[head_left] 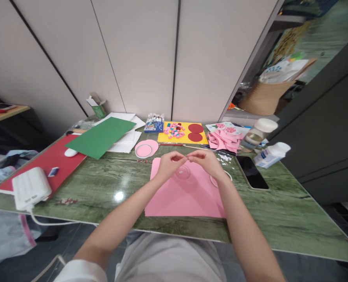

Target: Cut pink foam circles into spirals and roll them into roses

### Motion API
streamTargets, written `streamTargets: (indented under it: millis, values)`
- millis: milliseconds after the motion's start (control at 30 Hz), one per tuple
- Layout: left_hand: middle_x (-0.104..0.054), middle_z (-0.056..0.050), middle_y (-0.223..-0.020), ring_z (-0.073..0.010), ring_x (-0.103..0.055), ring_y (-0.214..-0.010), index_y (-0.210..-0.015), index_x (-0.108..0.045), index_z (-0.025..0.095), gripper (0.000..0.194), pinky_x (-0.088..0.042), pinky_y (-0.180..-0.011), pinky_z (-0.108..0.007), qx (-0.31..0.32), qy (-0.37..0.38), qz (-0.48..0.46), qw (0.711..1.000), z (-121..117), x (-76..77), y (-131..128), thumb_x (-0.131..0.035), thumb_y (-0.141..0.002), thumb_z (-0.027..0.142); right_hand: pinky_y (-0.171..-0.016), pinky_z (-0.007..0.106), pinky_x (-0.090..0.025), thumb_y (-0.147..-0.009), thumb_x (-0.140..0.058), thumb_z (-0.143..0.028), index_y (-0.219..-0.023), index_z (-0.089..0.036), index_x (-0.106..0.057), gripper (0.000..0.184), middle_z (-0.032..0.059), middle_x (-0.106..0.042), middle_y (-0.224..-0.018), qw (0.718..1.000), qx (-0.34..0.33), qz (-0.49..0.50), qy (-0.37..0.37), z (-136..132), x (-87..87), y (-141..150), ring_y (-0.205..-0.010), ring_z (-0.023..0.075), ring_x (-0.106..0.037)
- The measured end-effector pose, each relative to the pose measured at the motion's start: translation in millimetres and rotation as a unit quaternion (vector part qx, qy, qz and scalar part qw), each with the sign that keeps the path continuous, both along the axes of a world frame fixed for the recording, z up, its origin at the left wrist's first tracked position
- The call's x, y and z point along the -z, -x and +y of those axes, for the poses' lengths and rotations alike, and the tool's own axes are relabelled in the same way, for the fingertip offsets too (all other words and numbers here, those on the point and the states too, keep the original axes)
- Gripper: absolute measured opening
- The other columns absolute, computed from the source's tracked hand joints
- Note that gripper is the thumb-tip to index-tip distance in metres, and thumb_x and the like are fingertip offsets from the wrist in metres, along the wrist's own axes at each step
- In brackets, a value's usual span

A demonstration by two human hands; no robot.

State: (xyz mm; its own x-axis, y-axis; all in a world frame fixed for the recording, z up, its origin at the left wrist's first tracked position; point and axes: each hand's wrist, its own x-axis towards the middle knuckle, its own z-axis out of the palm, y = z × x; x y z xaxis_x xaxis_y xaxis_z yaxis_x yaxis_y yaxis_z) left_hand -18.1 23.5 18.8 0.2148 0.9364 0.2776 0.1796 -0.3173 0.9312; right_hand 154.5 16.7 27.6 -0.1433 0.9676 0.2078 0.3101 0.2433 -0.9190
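Pink paper (185, 199) sits lower centre, probably for easy reach; your left hand (170, 163) and right hand (206, 161) meet pinched above it, likely for fine control, can't tell on what tho.

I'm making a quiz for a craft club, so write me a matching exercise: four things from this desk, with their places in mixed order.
Things
1. Black-screened phone
2. Pink paper sheets
3. Small multicoloured pompoms
4. White box-shaped device with a cable

Places
A. On the yellow sheet
B. At least partly on the red sheet
C. Beside the white plastic bottle
D. Below the left hand and right hand

Pairs: 1-C, 2-D, 3-A, 4-B
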Motion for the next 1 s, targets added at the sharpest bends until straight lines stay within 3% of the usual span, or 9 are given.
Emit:
streamTargets:
  millis: [1000]
  values:
    - [-0.065,-0.001,-0.065,-0.0119,-0.055,-0.062,-0.066,-0.064,0.016,0.014,-0.04,-0.059,-0.023,-0.012,-0.027,0.045,0.999,-2.8,0.0,-1.1,-0.059,-0.072,0.028,-0.07,0.029,-0.048,-0.071,-0.062,-0.029,-0.079,-0.016,-0.067,0.016,0.0056,-0.068,-0.079,1.0,-0.028,0.005,0.001,-2.9,-3.5,0.0,-0.075,0.0167,-0.062]
